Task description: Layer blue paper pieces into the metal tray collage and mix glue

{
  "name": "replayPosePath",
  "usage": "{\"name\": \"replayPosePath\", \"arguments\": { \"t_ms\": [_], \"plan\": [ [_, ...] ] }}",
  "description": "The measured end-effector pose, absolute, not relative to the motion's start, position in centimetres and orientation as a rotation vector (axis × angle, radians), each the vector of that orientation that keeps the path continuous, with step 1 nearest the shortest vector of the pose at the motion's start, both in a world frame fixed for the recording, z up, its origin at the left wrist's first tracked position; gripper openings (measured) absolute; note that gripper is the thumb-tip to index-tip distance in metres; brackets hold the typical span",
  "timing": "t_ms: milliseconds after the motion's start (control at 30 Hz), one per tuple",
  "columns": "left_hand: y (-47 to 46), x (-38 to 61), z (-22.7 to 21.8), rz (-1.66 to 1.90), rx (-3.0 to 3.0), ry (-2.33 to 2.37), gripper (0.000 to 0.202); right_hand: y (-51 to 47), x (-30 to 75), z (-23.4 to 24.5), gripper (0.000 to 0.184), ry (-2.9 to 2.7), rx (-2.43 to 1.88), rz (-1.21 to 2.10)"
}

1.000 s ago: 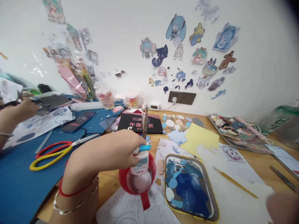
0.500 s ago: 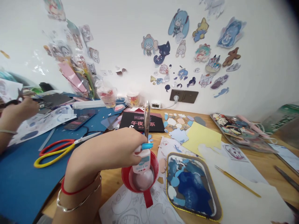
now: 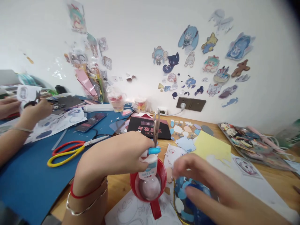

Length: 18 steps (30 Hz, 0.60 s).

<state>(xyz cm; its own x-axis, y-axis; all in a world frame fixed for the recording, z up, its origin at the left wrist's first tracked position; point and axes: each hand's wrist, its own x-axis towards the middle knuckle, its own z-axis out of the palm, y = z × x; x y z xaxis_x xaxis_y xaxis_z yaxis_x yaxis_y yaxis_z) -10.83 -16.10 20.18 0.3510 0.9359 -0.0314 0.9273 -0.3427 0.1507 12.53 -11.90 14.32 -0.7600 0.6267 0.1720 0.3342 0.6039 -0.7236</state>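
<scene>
So the white bottle (image 3: 149, 165) is held at the mouth of a red cup (image 3: 134, 185) on the wooden table (image 3: 117, 187), toward the cup's 12 o'clock side. It's gripped from above by the left hand (image 3: 132, 153), thumb and fingers closed round its top end. The right hand (image 3: 217, 186) is a bit blurred, half open with nothing seen in it, and is held at about 3 o'clock from the cup, over a tray (image 3: 174, 203) with blue stuff in it. Whether the tray is touched can't be told.

Handling-wise, it's probably light, and the plastic-looking sides likely give a little when squeezed. Breakage doesn't seem a big worry, but could get slippery if wet. Probably best grabbed round the body just under the blue part (image 3: 154, 151).

Looks-wise: white body, bright blue up top poking toward 3 o'clock, teal patches and a small red mark on the label (image 3: 150, 172). A pale rounded shape (image 3: 151, 189) is seen at 6 o'clock below that; bottle or cup contents, can't be made out.
</scene>
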Motion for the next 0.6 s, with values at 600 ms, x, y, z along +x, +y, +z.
{"name": "replayPosePath", "arguments": {
  "t_ms": [600],
  "plan": [
    [-16.4,-9.7,20.0,0.089,2.606,1.633,0.011,-11.1,5.8,11.7,0.007,-2.369,-0.699,1.117]
  ]
}}
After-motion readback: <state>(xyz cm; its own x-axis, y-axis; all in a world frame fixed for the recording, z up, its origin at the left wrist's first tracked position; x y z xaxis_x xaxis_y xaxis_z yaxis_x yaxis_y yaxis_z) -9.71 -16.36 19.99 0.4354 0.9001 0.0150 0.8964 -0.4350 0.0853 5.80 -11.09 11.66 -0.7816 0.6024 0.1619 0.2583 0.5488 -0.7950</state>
